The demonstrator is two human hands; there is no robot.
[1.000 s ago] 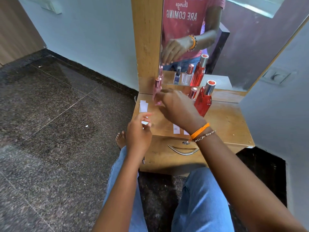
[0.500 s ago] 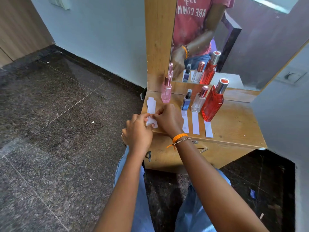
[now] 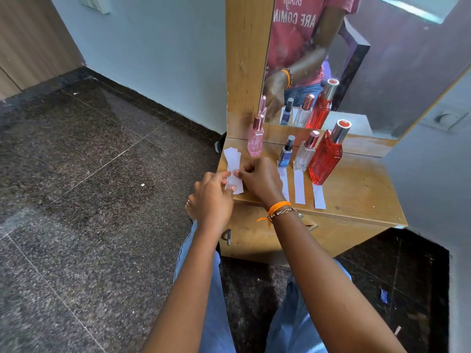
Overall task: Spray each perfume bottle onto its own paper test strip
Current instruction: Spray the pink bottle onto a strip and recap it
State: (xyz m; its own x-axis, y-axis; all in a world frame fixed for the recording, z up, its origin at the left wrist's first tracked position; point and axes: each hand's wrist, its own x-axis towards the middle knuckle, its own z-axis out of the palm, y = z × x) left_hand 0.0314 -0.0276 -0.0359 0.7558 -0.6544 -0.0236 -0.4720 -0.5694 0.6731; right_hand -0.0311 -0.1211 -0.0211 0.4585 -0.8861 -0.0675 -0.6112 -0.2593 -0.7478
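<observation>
At the wooden dresser top's (image 3: 356, 189) left edge, the left hand (image 3: 211, 197) and right hand (image 3: 262, 179) both pinch a strip from the small stack of white paper strips (image 3: 232, 159), just before the uncapped-looking pink glass bottle (image 3: 255, 138). Rightward, the blue (image 3: 286, 154), clear (image 3: 304, 155) and red (image 3: 327, 156) bottles each have 1 laid strip; spraying seems not yet begun

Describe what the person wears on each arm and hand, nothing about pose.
Both forearms are bare, with no sleeves in view. The right hand has an orange thread band at the wrist with a loose tail, and beside it a thin beaded chain bracelet. The left hand has nothing on the wrist.
</observation>
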